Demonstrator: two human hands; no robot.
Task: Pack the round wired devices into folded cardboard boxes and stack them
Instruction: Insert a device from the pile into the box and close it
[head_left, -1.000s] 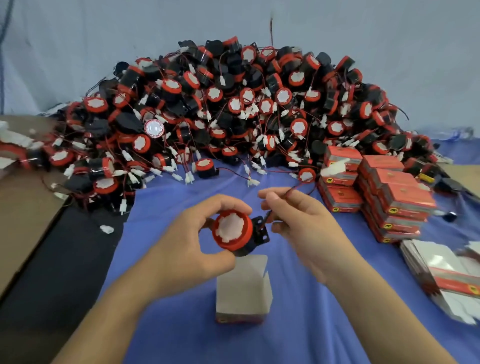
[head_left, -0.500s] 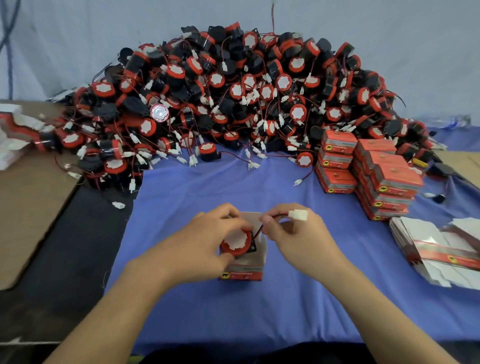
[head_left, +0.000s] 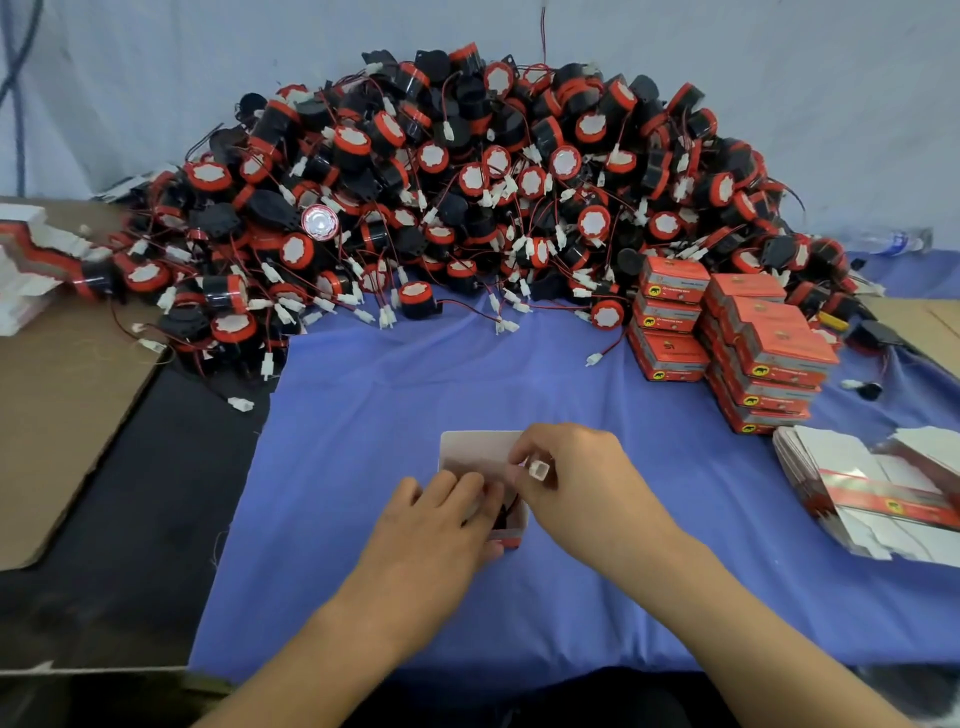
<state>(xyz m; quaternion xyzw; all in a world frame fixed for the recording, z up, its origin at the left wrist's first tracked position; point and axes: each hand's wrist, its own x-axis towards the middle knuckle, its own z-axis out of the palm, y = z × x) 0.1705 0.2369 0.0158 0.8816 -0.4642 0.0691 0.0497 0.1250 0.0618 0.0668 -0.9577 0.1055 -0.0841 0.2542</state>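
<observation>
An open cardboard box (head_left: 480, 447) stands on the blue cloth (head_left: 415, 395) near the front, its white flap up at the back. My left hand (head_left: 441, 519) covers the box's left side with fingers curled over its opening; the round device inside is almost hidden, only dark wire showing. My right hand (head_left: 571, 478) pinches the device's white connector (head_left: 538, 470) above the box's right edge. A big heap of red-and-black round wired devices (head_left: 467, 182) fills the back of the table. Packed red boxes (head_left: 737, 338) are stacked at the right.
Flat unfolded box blanks (head_left: 872, 493) lie at the right edge, more blanks (head_left: 26, 270) at the far left. Brown cardboard sheets (head_left: 62, 384) cover the left side, with black table surface (head_left: 135, 519) between cardboard and cloth.
The device went from being held above the box down into it. My left hand moved over the opening, and my right hand brought the white connector down to the box.
</observation>
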